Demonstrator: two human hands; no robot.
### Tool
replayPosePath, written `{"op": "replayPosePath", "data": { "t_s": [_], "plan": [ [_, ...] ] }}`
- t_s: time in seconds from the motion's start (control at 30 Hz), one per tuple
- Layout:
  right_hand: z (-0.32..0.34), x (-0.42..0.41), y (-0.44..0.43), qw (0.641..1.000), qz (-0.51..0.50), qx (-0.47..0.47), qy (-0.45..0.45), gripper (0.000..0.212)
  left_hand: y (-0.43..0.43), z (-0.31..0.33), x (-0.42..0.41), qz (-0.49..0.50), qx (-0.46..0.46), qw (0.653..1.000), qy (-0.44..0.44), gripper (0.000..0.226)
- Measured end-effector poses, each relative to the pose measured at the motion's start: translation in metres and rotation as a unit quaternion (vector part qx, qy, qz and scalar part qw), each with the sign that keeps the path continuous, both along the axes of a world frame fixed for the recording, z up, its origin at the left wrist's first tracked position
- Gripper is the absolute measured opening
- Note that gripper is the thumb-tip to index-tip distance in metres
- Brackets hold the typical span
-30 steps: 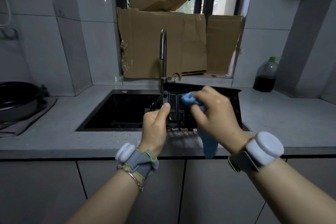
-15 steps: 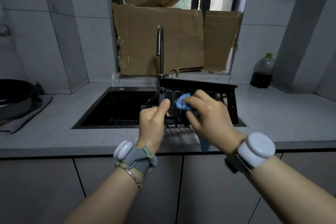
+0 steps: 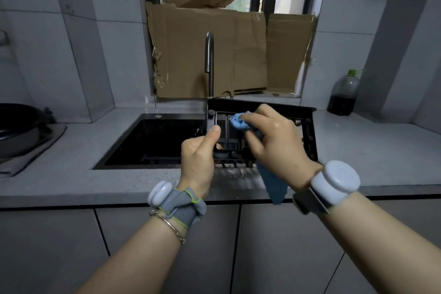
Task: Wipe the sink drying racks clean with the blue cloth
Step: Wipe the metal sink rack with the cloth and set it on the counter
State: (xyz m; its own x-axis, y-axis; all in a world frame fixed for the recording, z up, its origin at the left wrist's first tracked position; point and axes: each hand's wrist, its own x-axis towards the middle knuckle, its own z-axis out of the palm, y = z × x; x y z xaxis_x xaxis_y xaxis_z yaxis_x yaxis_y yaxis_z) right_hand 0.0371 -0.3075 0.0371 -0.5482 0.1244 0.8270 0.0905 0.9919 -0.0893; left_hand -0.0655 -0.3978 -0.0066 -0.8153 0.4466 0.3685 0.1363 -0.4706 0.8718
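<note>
Head view, and I read it from the far side of my left hand across: a dark pan (image 3: 16, 126) sits well out on the bench (image 3: 59, 181), then comes the black sink (image 3: 148, 141) just beyond that hand's knuckles. My left hand (image 3: 198, 157) has kept its hold through the last second, fingers curled round the left edge of the drying rack (image 3: 262, 105) with the thumb pressed up against the frame, so the rack stays tipped up on edge over the right end of the sink. What has changed is on the other side. The bunched blue cloth (image 3: 239, 122), pinched in the fingers of my right hand (image 3: 279, 143), has worked its way along the bars toward the left hand and now sits just beside that thumb, near the rack's upper left corner. The cloth's loose tail hangs below the right hand past the bench edge. I judge that the wipe is under way and the stroke has about reached the left end, so the bars under and beyond the right hand probably still need a pass. A dark bottle (image 3: 343, 95) stands well off past the right hand.
</note>
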Motion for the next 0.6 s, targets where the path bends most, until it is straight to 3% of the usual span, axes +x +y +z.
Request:
{"op": "replayPosePath", "data": {
  "t_s": [0.17,0.23,0.33,0.4,0.6],
  "plan": [
    [-0.018,0.013,-0.011,0.996,0.041,0.022,-0.076,0.032,-0.003,-0.007,-0.002,0.020,-0.003,1.000,0.013,0.041],
    [-0.021,0.017,-0.005,0.998,0.037,0.002,-0.050,0.030,-0.003,-0.008,0.001,0.018,-0.016,0.999,0.023,0.041],
    [-0.022,0.020,0.003,0.994,0.026,-0.103,0.041,0.026,-0.004,-0.007,-0.002,0.017,-0.025,0.999,0.019,0.045],
    [-0.021,0.019,0.006,0.987,0.014,-0.151,0.056,0.022,-0.006,-0.006,-0.003,0.015,-0.022,0.999,0.033,0.047],
    [-0.021,0.015,0.008,0.996,-0.024,-0.089,0.013,0.026,-0.008,-0.010,0.003,0.009,-0.036,0.998,0.059,0.041]
  ]
}}
